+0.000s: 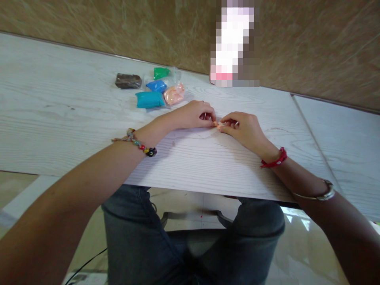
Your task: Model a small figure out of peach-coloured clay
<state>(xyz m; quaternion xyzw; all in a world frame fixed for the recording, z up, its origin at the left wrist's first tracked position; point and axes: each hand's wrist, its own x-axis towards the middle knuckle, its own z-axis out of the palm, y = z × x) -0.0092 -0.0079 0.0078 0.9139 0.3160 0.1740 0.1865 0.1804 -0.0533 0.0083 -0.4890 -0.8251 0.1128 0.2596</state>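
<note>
A small bit of peach-coloured modelling clay (217, 125) sits between my two hands, just above or on the white table. My left hand (199, 114) pinches one end of it between thumb and fingers. From the other side, my right hand (242, 126) holds the opposite end in a pinch. Beyond my left hand lies a clear bag of peach clay (174, 94). Grouped with it are a turquoise clay pack (150, 99), a blue clay pack (156, 86), a green clay pack (161, 73) and a dark brown clay pack (128, 81).
The white wood-grain table (89, 103) meets a brown marbled wall (133, 31) at the back. A pixelated upright object (231, 43) leans there. A seam (314, 138) crosses the tabletop at right. My legs (133, 237) are below the front edge.
</note>
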